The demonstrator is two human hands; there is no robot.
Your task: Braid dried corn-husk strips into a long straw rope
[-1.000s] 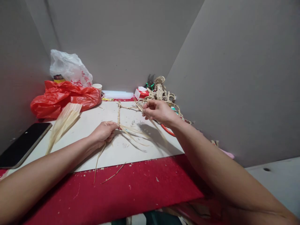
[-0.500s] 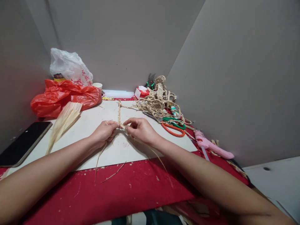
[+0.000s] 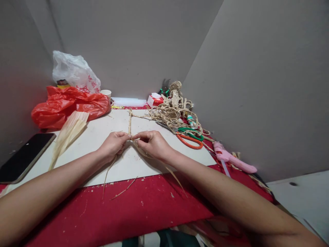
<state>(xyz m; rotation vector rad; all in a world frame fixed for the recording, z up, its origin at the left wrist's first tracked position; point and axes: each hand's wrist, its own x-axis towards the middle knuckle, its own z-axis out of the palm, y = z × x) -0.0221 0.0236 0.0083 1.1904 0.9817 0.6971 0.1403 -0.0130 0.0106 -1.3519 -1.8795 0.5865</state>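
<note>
Meeting the left hand over the white board, the right hand has come in; both pinch the straw cord by its near end, seemingly drawing its loose strands together.

The left hand pinches the near end of a twisted cord; the right hand, just beside it, pinches pale strands that trail below toward the near edge of a white board; the board lies on a red-covered table; left of the hands are a dried husk, a phone and a red bag; to the right are tangled cord, scissors with orange and green handles and a pink glue gun.
</note>
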